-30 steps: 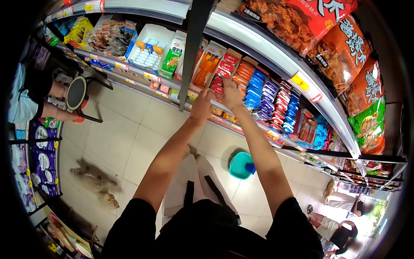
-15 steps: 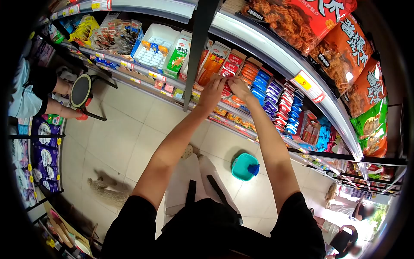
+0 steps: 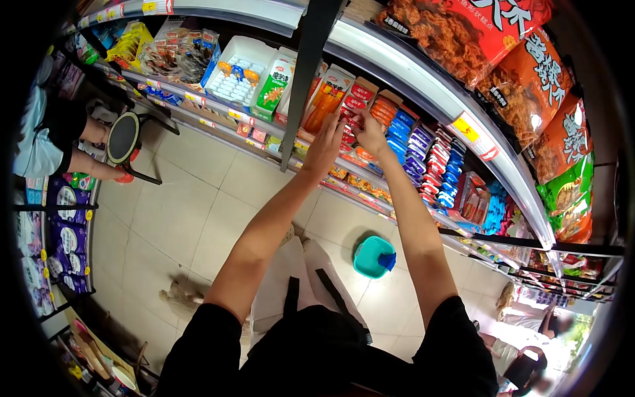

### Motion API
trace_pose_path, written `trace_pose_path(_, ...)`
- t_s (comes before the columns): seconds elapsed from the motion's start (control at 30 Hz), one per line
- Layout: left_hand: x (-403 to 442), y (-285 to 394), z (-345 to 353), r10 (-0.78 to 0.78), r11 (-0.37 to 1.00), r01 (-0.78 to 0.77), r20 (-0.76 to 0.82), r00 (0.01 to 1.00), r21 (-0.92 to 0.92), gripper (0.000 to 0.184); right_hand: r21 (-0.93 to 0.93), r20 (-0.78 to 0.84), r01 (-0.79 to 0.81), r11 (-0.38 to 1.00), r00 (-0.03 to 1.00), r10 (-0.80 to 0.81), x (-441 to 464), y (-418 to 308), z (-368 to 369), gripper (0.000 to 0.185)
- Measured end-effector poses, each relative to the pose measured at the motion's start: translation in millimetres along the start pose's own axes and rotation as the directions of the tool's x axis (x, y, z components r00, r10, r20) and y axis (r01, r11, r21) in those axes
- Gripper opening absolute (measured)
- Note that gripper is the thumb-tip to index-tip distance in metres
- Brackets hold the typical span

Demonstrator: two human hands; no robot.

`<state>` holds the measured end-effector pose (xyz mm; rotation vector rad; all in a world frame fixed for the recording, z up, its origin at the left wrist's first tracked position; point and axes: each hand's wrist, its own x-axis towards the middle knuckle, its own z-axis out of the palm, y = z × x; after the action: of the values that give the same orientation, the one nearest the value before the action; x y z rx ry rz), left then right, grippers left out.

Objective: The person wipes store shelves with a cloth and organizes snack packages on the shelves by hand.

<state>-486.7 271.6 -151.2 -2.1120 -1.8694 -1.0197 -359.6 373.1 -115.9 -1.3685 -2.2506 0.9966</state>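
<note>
My hands meet at the front of a stocked shop shelf, working at a row of red packs (image 3: pixel 355 103) just beyond my fingertips. My left hand (image 3: pixel 322 146) points up with fingers straight and close together; my right hand (image 3: pixel 372 135) bends its fingers inward beside it. Whether either pinches a pack, I cannot tell. The rows are tightly set, so handling one pack seems to call for fingertips rather than a full grip. The red packs stand in an open box (image 3: pixel 366 84); to its right run orange packs (image 3: pixel 381 110), blue packs (image 3: pixel 399 126) and purple packs (image 3: pixel 418 143). Left of my hands, past a black post (image 3: pixel 305 79), an open white tray (image 3: pixel 254 50) holds small white pieces. Below, a teal basin (image 3: pixel 366 257) on the floor holds a blue cloth (image 3: pixel 387 261).
</note>
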Motion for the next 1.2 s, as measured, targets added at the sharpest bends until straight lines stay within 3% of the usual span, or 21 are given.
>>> trace_pose_path(0.03,0.3,0.4,1.5,-0.016,1.0,0.016,-0.005,1.0,-0.002,0.052,-0.197,0.067,0.018,0.98,0.998,-0.005,2.5,0.7,-2.9,0.031)
trace_pose_path(0.07,-2.4,3.1,2.5,-0.033,0.999,0.033,-0.003,0.999,-0.008,0.053,-0.194,0.066,0.008,0.981,0.998,0.004,4.1,1.2,-3.1,0.031)
trace_pose_path(0.13,-3.2,5.6,2.5,-0.048,0.998,0.049,0.041,0.998,-0.041,0.055,-0.19,0.277,-0.098,0.977,0.949,0.149,9.8,-10.2,-3.9,0.036)
trace_pose_path(0.2,-0.6,2.6,0.4,-0.066,0.996,0.071,0.077,0.995,-0.06,0.057,-0.135,0.287,-0.153,0.979,0.94,0.187,4.6,-17.6,-8.9,0.043)
trace_pose_path(0.27,-0.9,0.4,-1.6,-0.046,0.998,0.051,0.124,0.991,-0.039,0.058,-0.29,0.202,-0.064,0.955,0.971,0.127,3.8,-12.8,-2.7,0.041)
trace_pose_path(0.37,11.1,3.8,-16.8,0.015,1.0,-0.015,0.062,0.998,-0.008,0.055,-0.281,0.237,-0.046,0.959,0.965,0.116,14.4,-6.7,-3.3,0.04)
trace_pose_path(0.47,14.4,-2.8,-9.9,0.062,0.998,-0.062,0.112,0.992,-0.006,0.051,-0.339,0.341,-0.02,0.94,0.929,0.143,20.3,-10.4,-15.2,0.036)
trace_pose_path(0.53,18.1,-5.7,-10.2,0.053,0.999,-0.054,0.189,0.98,-0.004,0.05,-0.324,0.156,0.071,0.944,0.987,-0.021,22.4,-10.1,-12.4,0.03)
trace_pose_path(0.6,18.3,-7.6,-5.2,0.048,0.999,-0.05,0.266,0.963,-0.002,0.048,-0.431,0.116,0.07,0.9,0.993,-0.022,29.7,-12.9,-7.9,0.022)
trace_pose_path(0.67,8.8,-8.6,9.9,0.076,0.997,-0.078,0.082,0.994,0.022,0.045,-0.709,0.285,0.258,0.656,0.956,-0.068,35.3,-10.3,-1.2,0.02)
trace_pose_path(0.73,7.3,-5.0,1.6,0.073,0.997,-0.075,0.084,0.994,0.027,0.042,-0.697,0.26,0.223,0.681,0.964,-0.049,48.9,-4.7,6.2,0.022)
trace_pose_path(0.83,4.0,-4.8,-2.2,0.053,0.999,-0.052,0.151,0.987,-0.009,0.04,-0.754,0.239,0.1,0.649,0.963,0.128,58.3,-5.2,12.3,0.03)
trace_pose_path(1.07,-0.3,-5.3,7.7,0.042,0.997,-0.045,0.032,0.999,0.07,0.039,-0.807,0.164,0.072,0.586,0.981,0.104,54.0,-0.7,24.4,0.038)
trace_pose_path(1.13,-0.3,-4.4,6.0,0.049,0.995,-0.052,0.029,0.998,0.082,0.038,-0.82,0.132,0.085,0.567,0.99,0.042,51.7,-9.0,22.0,0.034)
trace_pose_path(1.2,-1.4,-3.8,5.6,0.041,0.995,-0.043,0.023,0.999,0.089,0.038,-0.714,0.23,-0.016,0.7,0.939,0.257,56.4,-13.8,16.7,0.023)
